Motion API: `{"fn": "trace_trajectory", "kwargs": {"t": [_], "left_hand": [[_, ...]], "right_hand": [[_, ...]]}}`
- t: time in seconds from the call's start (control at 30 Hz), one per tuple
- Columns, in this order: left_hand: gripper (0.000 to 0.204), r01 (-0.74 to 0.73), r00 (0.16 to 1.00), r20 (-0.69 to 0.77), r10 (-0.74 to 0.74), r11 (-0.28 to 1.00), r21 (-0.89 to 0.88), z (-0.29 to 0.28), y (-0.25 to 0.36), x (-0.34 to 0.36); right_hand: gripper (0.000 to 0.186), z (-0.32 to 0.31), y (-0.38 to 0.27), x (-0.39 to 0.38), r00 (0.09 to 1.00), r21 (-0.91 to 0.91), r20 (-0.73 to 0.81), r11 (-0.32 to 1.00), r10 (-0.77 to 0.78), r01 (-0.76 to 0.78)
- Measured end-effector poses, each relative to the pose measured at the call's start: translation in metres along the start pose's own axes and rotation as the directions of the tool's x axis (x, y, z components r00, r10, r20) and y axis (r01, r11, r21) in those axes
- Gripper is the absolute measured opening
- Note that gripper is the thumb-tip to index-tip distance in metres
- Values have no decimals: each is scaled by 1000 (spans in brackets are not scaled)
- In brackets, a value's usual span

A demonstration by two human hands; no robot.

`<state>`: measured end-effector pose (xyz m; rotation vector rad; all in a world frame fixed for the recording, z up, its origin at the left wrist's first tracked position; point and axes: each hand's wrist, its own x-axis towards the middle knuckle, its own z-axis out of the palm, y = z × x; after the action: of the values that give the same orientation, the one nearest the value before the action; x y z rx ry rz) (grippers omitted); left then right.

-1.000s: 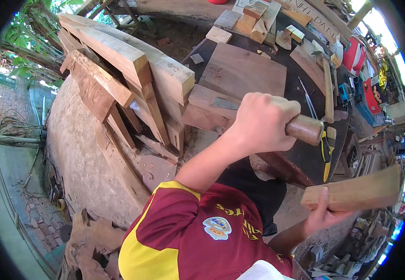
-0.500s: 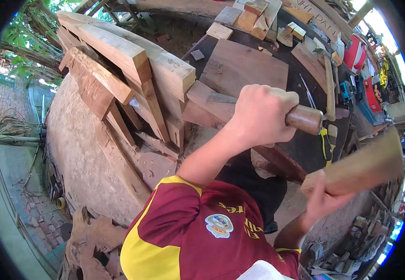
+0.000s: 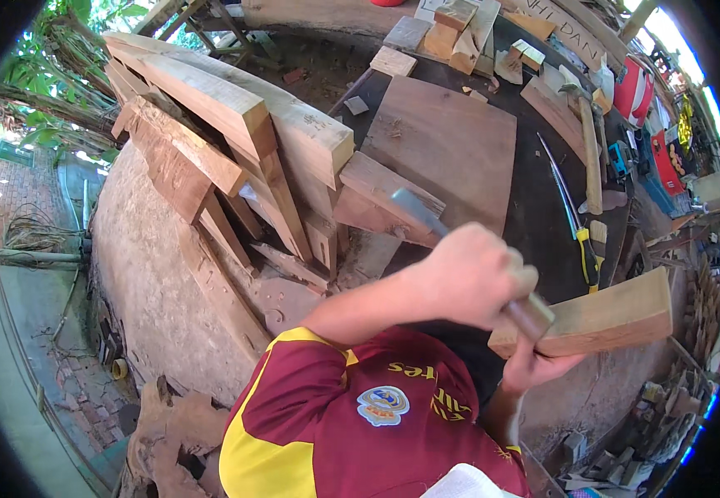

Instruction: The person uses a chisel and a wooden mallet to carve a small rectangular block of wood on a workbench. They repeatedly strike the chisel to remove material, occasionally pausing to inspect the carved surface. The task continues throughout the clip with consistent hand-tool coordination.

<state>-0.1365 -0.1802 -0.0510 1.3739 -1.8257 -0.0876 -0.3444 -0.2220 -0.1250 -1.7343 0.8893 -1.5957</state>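
My left hand is closed around a chisel. The butt of its wooden handle sticks out toward my right, and its metal blade points away to the left, above a wooden piece on the bench. My right hand grips a thick wooden block from below, its fingers partly hidden. The block's left end is right by the butt of the chisel handle; whether they touch, I cannot tell.
Long timber beams lean at the left. On the dark bench lie a flat board, a hammer and a yellow-handled saw. Wood offcuts are stacked at the back. A gnarled stump stands at the lower left.
My left hand has come down toward my body with the chisel, whose blade now shows. The wooden block has swung left and settled near the handle's butt.
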Motion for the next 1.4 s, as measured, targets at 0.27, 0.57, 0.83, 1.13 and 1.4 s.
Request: {"fn": "trace_trajectory", "kwargs": {"t": [0.27,0.57,0.83,1.13,1.4], "left_hand": [[29,91,992,96,-82,992,-90,-41,27,-50],[57,543,839,-200,-506,755,368,-43,-12,-84],[63,584,812,-270,-517,719,378,-7,-27,-62],[44,530,848,-201,-491,785,321,-7,-7,-24],[25,274,961,-75,-265,948,163,-1,-3,60]], "right_hand": [[98,-33,16,-31,994,-339,35,937,104,-86],[101,-41,28,-67,959,-291,33,921,281,-260],[107,-41,35,-66,957,-223,119,946,265,-235],[106,-54,45,-72,925,-274,5,891,379,-363],[112,-53,45,-64,982,-494,25,856,187,-150]]}}
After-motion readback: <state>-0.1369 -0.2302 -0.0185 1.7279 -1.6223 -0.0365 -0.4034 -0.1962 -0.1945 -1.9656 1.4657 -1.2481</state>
